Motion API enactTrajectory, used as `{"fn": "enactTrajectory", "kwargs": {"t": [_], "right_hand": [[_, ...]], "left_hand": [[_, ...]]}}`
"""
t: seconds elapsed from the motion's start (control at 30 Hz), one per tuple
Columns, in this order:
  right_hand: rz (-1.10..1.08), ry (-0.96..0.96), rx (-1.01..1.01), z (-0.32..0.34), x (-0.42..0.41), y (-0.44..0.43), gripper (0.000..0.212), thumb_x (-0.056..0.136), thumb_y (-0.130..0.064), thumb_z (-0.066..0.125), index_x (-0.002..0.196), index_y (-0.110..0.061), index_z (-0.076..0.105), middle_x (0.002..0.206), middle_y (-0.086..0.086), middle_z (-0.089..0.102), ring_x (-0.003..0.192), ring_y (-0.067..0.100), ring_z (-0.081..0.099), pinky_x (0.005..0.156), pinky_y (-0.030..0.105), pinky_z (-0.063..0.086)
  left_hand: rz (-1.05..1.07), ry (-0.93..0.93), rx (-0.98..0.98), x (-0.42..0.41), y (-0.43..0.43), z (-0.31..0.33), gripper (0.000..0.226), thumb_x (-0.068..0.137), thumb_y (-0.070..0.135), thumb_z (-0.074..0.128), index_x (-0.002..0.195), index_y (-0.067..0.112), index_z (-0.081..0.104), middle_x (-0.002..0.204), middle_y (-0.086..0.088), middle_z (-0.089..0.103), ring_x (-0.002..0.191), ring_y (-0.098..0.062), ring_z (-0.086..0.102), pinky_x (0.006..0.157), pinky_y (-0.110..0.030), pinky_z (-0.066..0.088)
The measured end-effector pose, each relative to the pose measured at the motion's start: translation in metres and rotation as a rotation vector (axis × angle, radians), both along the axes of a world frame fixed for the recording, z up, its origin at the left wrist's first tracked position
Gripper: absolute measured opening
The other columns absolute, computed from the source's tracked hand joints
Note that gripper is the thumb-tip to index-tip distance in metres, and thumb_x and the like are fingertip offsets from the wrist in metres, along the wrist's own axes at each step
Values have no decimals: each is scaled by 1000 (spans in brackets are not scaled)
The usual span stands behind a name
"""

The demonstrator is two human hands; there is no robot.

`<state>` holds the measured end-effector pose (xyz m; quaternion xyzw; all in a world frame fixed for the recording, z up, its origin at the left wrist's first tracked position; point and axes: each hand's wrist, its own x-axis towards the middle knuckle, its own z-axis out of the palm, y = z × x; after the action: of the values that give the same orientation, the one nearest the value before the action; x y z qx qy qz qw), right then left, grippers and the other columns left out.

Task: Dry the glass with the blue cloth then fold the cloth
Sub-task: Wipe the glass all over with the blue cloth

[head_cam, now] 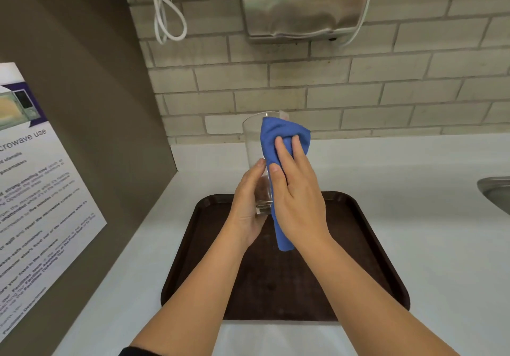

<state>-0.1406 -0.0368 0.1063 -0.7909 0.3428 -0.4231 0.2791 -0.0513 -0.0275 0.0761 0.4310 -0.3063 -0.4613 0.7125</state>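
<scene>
A tall clear glass [252,140] is held upright above a dark brown tray [367,245]. My left hand [247,209] grips the lower part of the glass from the left. My right hand [298,190] presses a blue cloth [276,132] against the right side of the glass. The cloth covers the glass from its rim down past its base, and a tail of it hangs below my right palm. The right wall of the glass is hidden by the cloth.
The tray lies on a white counter [414,204] against a tiled wall. A brown side panel with a microwave notice [36,184] stands at the left. A steel dispenser [303,2] and white cable [165,10] hang above. A sink edge [496,193] shows at the right.
</scene>
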Motion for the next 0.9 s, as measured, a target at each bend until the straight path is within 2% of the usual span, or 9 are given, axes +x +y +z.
{"fn": "enactTrajectory", "kwargs": {"t": [0.17,0.27,0.37,0.47,0.53,0.6,0.63,0.8,0.9], "right_hand": [[130,-115,169,14,3,-21,45,98,-28,26,143,-29,22,157,-7,16,142,6,16,101,14,14],[180,-241,365,20,1,-31,42,97,-24,30,139,-26,34,153,-1,30,139,11,27,107,21,21],[193,-324,523,20,-4,-35,41,97,-23,33,137,-25,39,148,1,39,134,14,37,102,20,28],[178,-354,634,15,-6,-40,39,96,-25,34,133,-22,46,138,3,50,124,18,49,106,27,36],[150,-362,737,13,-8,-41,32,96,-25,35,113,-15,60,114,10,61,99,21,59,90,32,48],[114,-396,825,11,-9,-41,27,95,-22,36,87,-12,60,92,14,60,77,21,57,70,29,47],[94,-415,861,10,-8,-41,27,95,-22,37,86,-10,59,89,15,59,73,20,55,66,27,46],[48,-469,1084,-11,-8,-35,40,95,-23,38,116,5,57,110,26,62,75,23,56,71,29,46],[93,-622,1211,-19,-9,-27,41,95,-28,40,115,4,56,86,14,62,72,21,58,77,32,49]], "left_hand": [[-34,104,10,-5,1,1,41,87,48,45,99,14,65,92,-6,68,84,-19,65,79,-32,49],[-17,75,52,-9,-1,2,48,73,54,58,98,14,67,90,-6,70,83,-18,67,83,-34,51],[6,58,107,-10,-4,-1,68,66,47,72,120,7,60,101,-12,63,85,-20,65,78,-32,54],[-6,74,88,-7,-4,-6,56,69,35,72,116,8,61,94,-8,66,78,-18,66,70,-29,55],[-19,94,50,-6,-5,-5,44,67,34,73,104,12,64,87,-4,68,72,-15,68,67,-28,56],[1,75,34,-7,-6,-4,40,64,34,72,99,15,65,86,-3,70,72,-14,69,70,-29,55],[38,45,31,-8,-7,-3,41,61,35,72,97,17,67,87,-2,70,76,-15,69,73,-31,55],[291,-89,49,-12,-9,-3,54,51,47,72,101,26,66,108,-5,68,108,-26,63,98,-46,48],[349,-162,41,-14,-8,-3,68,65,39,75,126,18,55,114,-5,65,110,-23,61,100,-45,48]]}}
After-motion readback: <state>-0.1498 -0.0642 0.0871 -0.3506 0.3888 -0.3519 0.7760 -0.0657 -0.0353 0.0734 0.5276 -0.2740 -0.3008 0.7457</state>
